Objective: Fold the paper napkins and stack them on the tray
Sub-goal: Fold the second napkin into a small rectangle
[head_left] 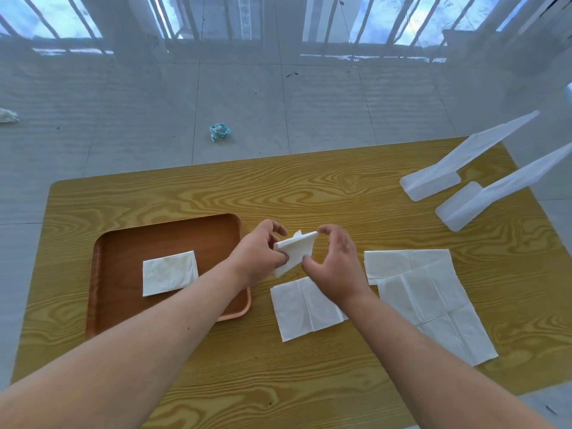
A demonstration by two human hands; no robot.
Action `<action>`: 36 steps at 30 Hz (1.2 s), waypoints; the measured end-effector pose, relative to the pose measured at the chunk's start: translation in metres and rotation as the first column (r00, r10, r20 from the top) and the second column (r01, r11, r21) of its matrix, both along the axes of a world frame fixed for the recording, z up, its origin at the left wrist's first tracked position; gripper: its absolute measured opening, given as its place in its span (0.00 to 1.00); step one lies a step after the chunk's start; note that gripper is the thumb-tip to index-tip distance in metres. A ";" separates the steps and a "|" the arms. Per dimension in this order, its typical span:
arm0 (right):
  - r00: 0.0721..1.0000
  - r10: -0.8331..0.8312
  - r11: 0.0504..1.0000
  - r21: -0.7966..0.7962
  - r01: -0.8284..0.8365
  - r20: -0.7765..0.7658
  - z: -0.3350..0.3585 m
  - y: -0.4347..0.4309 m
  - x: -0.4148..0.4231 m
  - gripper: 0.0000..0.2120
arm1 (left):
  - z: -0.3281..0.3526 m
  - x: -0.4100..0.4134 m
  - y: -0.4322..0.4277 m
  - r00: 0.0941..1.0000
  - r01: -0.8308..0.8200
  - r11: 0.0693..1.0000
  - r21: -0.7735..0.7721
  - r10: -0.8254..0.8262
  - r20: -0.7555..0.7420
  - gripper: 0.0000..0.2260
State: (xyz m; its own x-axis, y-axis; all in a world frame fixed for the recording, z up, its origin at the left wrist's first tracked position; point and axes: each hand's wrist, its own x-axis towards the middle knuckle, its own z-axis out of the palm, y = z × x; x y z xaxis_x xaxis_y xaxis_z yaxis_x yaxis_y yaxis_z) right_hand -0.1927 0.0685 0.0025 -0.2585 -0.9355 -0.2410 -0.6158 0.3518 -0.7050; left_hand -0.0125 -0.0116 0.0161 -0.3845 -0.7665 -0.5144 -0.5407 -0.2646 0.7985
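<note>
My left hand (260, 253) grips a folded white napkin (295, 250) just right of the brown tray (130, 243), lifted a little off the table. My right hand (335, 264) hovers beside the napkin's right edge, fingers spread and curled, holding nothing. One folded napkin (169, 273) lies flat in the tray. An unfolded napkin (305, 308) lies on the table below my hands, partly under my right wrist. Two more unfolded napkins (433, 292) overlap at the right.
The yellow wood-grain table (278, 187) carries two white plastic stands (445, 178) at its far right corner. Beyond the table, crumpled wrappers (219, 131) lie on the tiled floor before a railing.
</note>
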 end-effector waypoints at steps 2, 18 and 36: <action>0.901 -0.184 0.975 0.188 0.117 0.393 0.012 -0.013 -0.004 0.40 | 0.010 0.008 -0.001 0.985 -0.043 0.989 0.138 0.066 -0.160 0.20; 0.700 -0.205 0.895 0.420 -0.149 0.684 0.020 -0.059 0.129 0.05 | 0.000 0.182 -0.001 0.899 -0.412 0.863 0.294 0.438 -0.025 0.08; 0.661 0.606 0.730 -0.020 -0.683 -0.443 -0.019 -0.033 0.212 0.30 | -0.039 0.228 0.052 0.792 0.427 0.671 -0.606 0.045 0.609 0.33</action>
